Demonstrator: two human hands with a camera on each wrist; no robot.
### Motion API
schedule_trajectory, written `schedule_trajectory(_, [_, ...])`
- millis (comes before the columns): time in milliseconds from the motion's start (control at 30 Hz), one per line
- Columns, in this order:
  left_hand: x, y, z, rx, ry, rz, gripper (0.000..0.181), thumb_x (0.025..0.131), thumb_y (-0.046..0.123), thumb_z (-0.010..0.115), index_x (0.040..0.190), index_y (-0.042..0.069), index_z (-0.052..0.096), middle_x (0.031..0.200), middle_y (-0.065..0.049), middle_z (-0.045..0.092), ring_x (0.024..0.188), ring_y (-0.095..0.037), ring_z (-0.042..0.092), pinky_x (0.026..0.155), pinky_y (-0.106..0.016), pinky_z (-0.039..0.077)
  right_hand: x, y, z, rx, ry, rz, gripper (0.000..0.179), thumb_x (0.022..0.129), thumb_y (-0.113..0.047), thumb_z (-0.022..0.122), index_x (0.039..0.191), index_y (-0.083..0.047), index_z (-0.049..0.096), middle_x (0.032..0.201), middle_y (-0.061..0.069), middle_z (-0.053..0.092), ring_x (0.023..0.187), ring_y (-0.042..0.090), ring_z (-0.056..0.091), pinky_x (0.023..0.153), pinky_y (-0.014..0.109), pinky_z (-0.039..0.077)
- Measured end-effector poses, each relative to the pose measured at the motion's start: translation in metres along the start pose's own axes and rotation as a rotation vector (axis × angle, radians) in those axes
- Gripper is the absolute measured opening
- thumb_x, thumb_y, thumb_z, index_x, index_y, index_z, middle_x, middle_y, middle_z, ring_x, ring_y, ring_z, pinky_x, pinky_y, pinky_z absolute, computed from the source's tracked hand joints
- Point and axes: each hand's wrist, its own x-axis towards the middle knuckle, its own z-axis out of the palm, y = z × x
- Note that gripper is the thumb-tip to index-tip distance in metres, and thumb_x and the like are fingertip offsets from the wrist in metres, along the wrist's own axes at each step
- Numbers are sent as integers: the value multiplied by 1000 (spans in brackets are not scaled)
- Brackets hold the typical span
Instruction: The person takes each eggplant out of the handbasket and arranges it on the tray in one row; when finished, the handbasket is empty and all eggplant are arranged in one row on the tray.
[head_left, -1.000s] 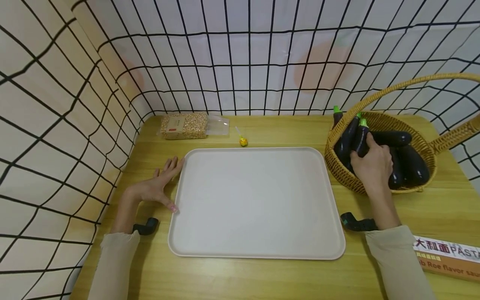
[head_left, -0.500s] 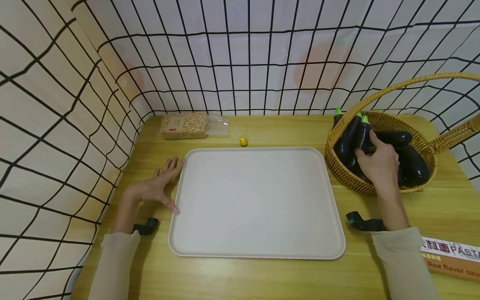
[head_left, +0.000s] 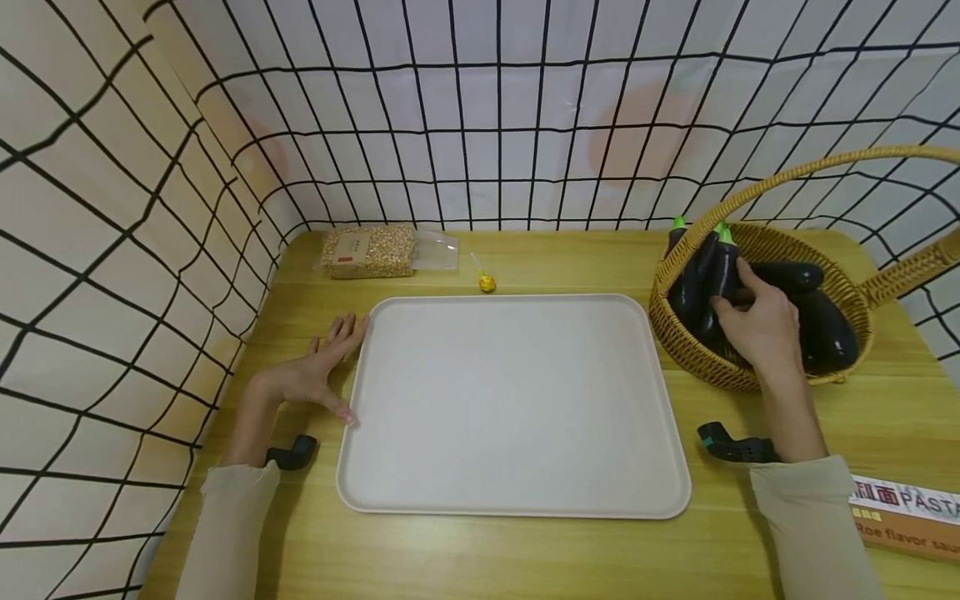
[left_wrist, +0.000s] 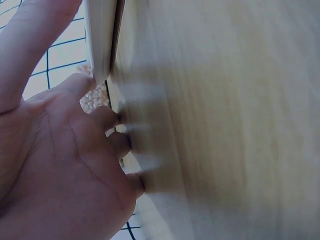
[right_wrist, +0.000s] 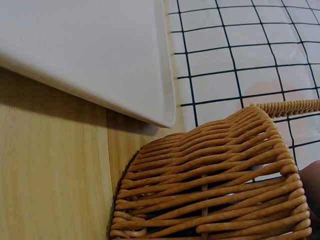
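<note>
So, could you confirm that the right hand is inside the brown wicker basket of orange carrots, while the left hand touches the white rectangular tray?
Not quite: the head view shows glossy, dark-purple eggplants in the basket, not carrots. The rest is right.

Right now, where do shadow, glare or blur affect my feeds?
Head: small glints on the glossy eggplants; left wrist: grain soft on the wooden tabletop, dark shadows beside the left hand; right wrist: shadow under the white tray, weave of the wicker basket fairly crisp.

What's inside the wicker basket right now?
Dark eggplants, some showing green tops, lie in the wicker basket. The right hand covers some of them; whatever is beneath it and on the basket's floor can't be seen.
</note>
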Motion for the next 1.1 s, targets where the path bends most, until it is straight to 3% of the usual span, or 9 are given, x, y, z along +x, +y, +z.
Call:
schedule_trajectory(167, [-1, 1, 0, 4, 3, 1, 153, 64, 43, 98, 166, 14, -13, 165, -26, -34, 150, -48, -37, 113, -76, -25, 2, -1, -2, -1, -29, 14, 70, 105, -30, 52, 165, -15, 19, 130, 39, 59, 110, 49, 60, 67, 23, 40])
schedule_trajectory(333, [-1, 1, -1, 1, 1, 2, 154, 64, 42, 98, 166, 14, -13, 164, -26, -34, 150, -48, -38, 113, -77, -25, 3, -4, -7, 6, -51, 1, 69, 106, -31, 49, 165, -15, 16, 136, 42, 55, 121, 56, 53, 85, 55, 47])
schedule_trajectory(433, [0, 1, -1, -1, -1, 3, 154, 64, 42, 98, 166, 15, -13, 164, -25, -35, 150, -47, -38, 113, -77, -25, 3, -3, -10, 8, -46, -16, 68, 107, -32, 47, 165, -15, 15, 137, 43, 53, 124, 58, 50, 101, 70, 39])
schedule_trajectory(600, [1, 0, -2, 1, -3, -2, 154, 64, 41, 99, 166, 16, -14, 164, -25, -35, 150, -46, -39, 113, -77, -25, 2, -3, -19, 25, -19, -39, 67, 108, -34, 47, 165, -18, 16, 136, 43, 54, 123, 58, 50, 116, 74, 20])
schedule_trajectory(667, [1, 0, -2, 8, -5, -3, 154, 64, 41, 99, 166, 16, -14, 164, -25, -35, 150, -46, -39, 113, -77, -25, 0, -3, -23, 22, -6, -42, 66, 108, -36, 48, 165, -20, 18, 136, 41, 56, 115, 47, 57, 114, 59, 35])
schedule_trajectory(733, [2, 1, -2, 15, -6, -2, 154, 64, 42, 99, 166, 15, -14, 164, -25, -35, 150, -46, -39, 113, -77, -25, -3, -3, -28, 30, -4, -32, 66, 107, -40, 49, 164, -25, 19, 138, 39, 56, 102, 22, 64, 98, 35, 50])
schedule_trajectory(833, [2, 1, -3, 18, -6, -5, 154, 63, 42, 99, 166, 15, -14, 164, -26, -35, 150, -46, -39, 113, -77, -24, -8, -4, -34, 65, -22, -16, 67, 106, -44, 50, 164, -29, 19, 141, 32, 55, 82, -11, 52, 63, 11, 46])
schedule_trajectory(900, [1, 1, -3, 19, -6, -9, 154, 63, 42, 99, 166, 15, -14, 164, -26, -34, 150, -46, -39, 113, -77, -24, -10, -5, -37, 99, -42, -10, 68, 106, -45, 51, 163, -30, 19, 141, 28, 53, 74, -19, 46, 59, 8, 48])
schedule_trajectory(1100, [0, 1, -2, 8, -7, -14, 154, 63, 41, 99, 166, 15, -14, 164, -26, -35, 150, -45, -39, 113, -77, -25, -17, -7, -46, 128, -114, 3, 68, 106, -42, 52, 164, -26, 19, 140, 32, 48, 70, -13, 53, 60, 13, 52])
